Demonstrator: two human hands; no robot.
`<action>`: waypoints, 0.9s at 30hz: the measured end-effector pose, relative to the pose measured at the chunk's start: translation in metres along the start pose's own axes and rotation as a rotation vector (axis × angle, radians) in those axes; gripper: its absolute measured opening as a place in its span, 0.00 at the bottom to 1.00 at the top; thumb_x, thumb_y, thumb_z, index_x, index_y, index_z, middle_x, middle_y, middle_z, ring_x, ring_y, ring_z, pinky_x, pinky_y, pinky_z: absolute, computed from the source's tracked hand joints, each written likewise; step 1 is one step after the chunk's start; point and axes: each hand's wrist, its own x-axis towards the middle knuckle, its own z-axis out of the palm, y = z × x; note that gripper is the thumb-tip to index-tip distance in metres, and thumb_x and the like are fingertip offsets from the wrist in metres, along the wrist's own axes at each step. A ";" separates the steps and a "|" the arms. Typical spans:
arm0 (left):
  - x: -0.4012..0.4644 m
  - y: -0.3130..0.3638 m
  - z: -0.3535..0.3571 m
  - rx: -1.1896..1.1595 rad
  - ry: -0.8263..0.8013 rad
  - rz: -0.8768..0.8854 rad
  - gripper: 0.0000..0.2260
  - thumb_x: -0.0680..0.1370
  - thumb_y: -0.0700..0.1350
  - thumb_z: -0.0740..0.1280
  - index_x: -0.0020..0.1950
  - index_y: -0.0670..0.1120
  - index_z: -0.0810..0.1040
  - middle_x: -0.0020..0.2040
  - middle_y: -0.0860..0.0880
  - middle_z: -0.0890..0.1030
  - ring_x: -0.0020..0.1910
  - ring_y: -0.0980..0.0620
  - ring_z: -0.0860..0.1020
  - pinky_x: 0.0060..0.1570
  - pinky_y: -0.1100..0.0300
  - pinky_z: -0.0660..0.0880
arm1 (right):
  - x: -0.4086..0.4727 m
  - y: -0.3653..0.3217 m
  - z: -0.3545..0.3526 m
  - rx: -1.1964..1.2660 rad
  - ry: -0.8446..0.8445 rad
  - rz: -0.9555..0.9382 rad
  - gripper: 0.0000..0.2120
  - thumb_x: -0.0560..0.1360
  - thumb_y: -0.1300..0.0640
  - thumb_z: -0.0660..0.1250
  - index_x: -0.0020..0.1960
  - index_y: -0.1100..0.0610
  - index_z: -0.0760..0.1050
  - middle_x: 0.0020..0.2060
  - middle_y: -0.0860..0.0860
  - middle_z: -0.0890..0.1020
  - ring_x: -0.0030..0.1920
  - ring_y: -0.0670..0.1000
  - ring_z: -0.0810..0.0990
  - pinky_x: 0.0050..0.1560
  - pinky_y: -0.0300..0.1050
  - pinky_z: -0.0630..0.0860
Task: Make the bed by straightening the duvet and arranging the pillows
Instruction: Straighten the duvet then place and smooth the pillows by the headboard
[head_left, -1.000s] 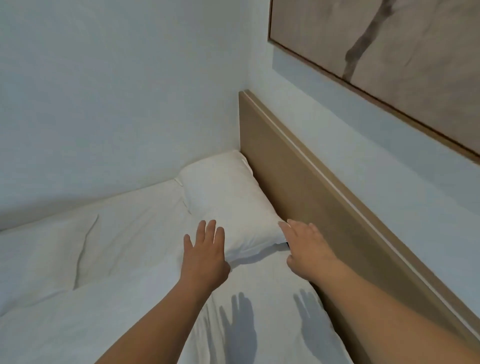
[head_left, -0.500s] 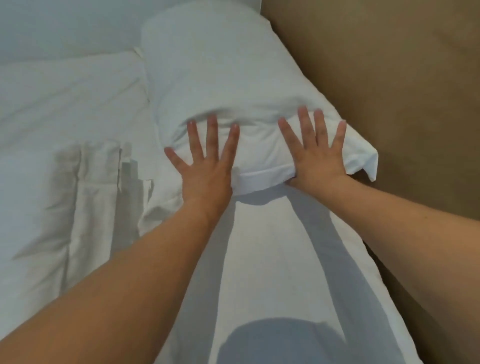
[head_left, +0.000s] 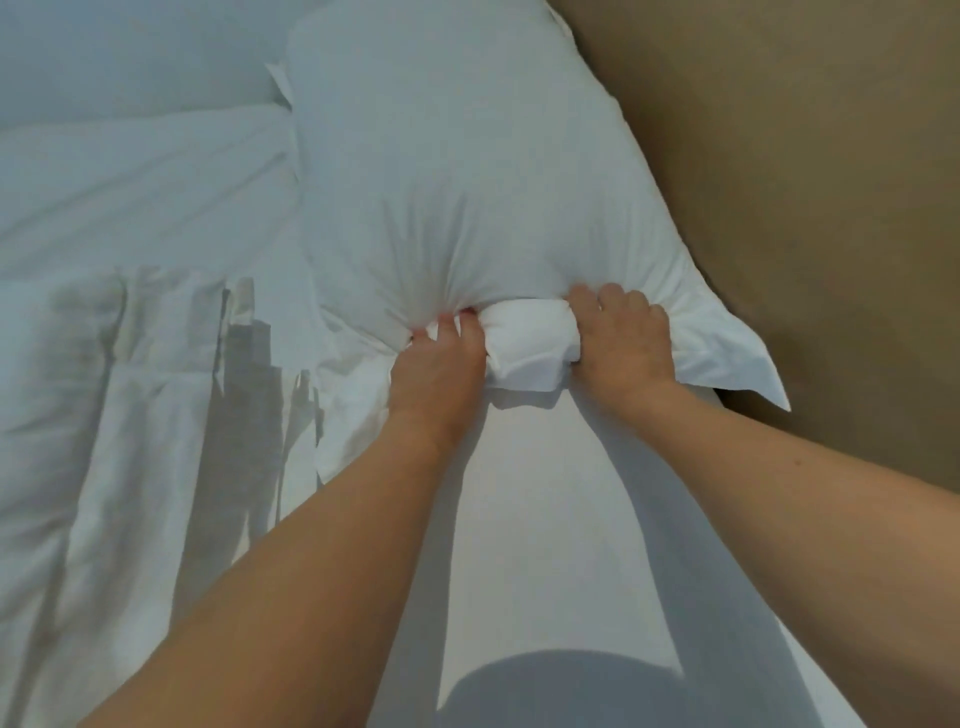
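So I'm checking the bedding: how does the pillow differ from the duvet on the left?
The pillow is puffed up and lies along the brown headboard; the duvet lies flat, away from it. Both hands, left and right, grip the pillow's near edge and bunch it; nothing touches the duvet. Both are white.

A plain tan headboard (head_left: 805, 182) fills the upper right, a pale wall (head_left: 130, 47) shows at the upper left, and light from behind the viewer throws soft grey shadows across the white sheet (head_left: 545, 519) of the bed.
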 end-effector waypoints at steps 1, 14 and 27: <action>-0.001 0.000 -0.009 -0.004 -0.026 0.006 0.18 0.78 0.37 0.58 0.68 0.41 0.69 0.60 0.41 0.78 0.54 0.37 0.79 0.43 0.48 0.73 | -0.001 0.000 -0.011 0.041 -0.050 -0.008 0.22 0.71 0.55 0.66 0.63 0.54 0.66 0.51 0.56 0.75 0.49 0.60 0.75 0.44 0.51 0.67; -0.085 -0.011 -0.359 -0.017 -0.280 -0.014 0.10 0.74 0.36 0.61 0.50 0.46 0.79 0.47 0.48 0.81 0.42 0.46 0.79 0.36 0.57 0.66 | -0.064 0.021 -0.379 0.189 -0.486 -0.036 0.13 0.74 0.50 0.59 0.56 0.51 0.72 0.56 0.51 0.78 0.55 0.56 0.77 0.47 0.47 0.71; -0.250 -0.089 -0.747 -0.290 0.134 -0.051 0.07 0.72 0.45 0.63 0.49 0.47 0.75 0.48 0.46 0.80 0.48 0.42 0.78 0.39 0.55 0.68 | -0.222 -0.014 -0.822 0.215 -0.148 0.048 0.12 0.72 0.49 0.62 0.51 0.51 0.78 0.51 0.52 0.83 0.53 0.57 0.81 0.45 0.44 0.70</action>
